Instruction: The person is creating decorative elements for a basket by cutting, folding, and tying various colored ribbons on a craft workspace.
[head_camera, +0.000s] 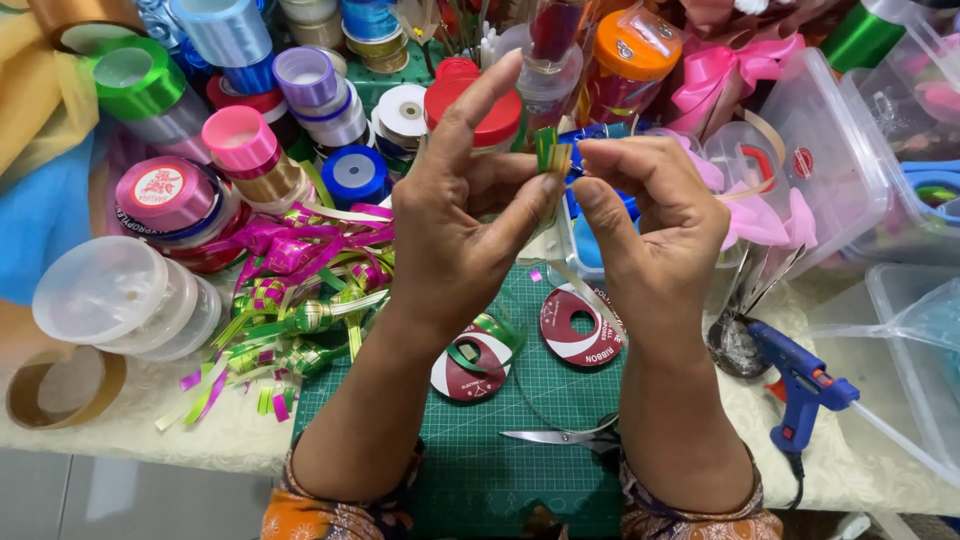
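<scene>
My left hand (460, 215) and my right hand (650, 205) are raised together above a green cutting mat (520, 400). Between their fingertips they pinch a small folded piece of green and gold ribbon (551, 152). The left thumb and forefinger press it from the left, and the right thumb and fingers hold it from the right. A thin strip of the ribbon trails down behind my right wrist. Two flat ribbon spools (578, 325) lie on the mat below the hands.
Scissors (560, 437) lie at the mat's near edge. A blue glue gun (800, 385) rests at right beside clear plastic boxes (840, 150). Woven ribbon pieces (300, 310) are heaped at left, with many ribbon rolls (240, 140) and a clear tub (120, 295).
</scene>
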